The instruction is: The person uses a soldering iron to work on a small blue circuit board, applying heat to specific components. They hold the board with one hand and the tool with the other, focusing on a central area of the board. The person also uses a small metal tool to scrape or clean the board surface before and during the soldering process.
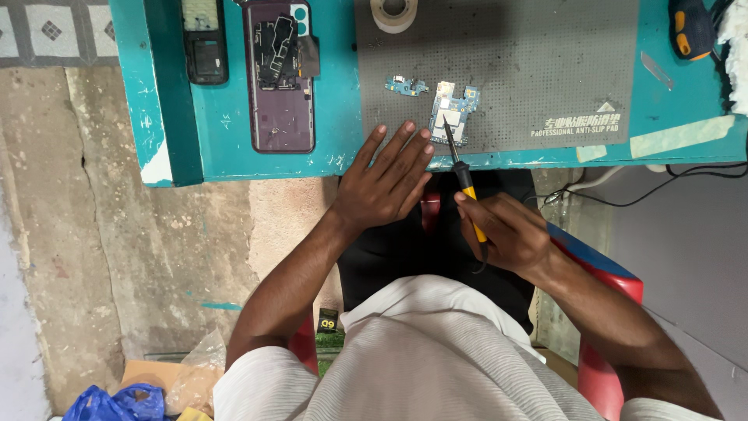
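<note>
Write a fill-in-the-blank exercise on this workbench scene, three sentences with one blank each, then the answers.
1. The right hand holds a soldering iron whose tip touches the blue ____ on the grey mat.
2. The left hand rests flat with its fingers ____, holding nothing.
3. The opened phone lies on the ____ table, to the left of the mat.

Missing words: circuit board; spread; teal

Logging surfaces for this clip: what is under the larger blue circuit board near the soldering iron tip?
The larger circuit board lies on a grey anti-slip mat, which rests on the teal table. The soldering iron, held by the right hand, crosses its lower edge. The board's underside is hidden.
</note>
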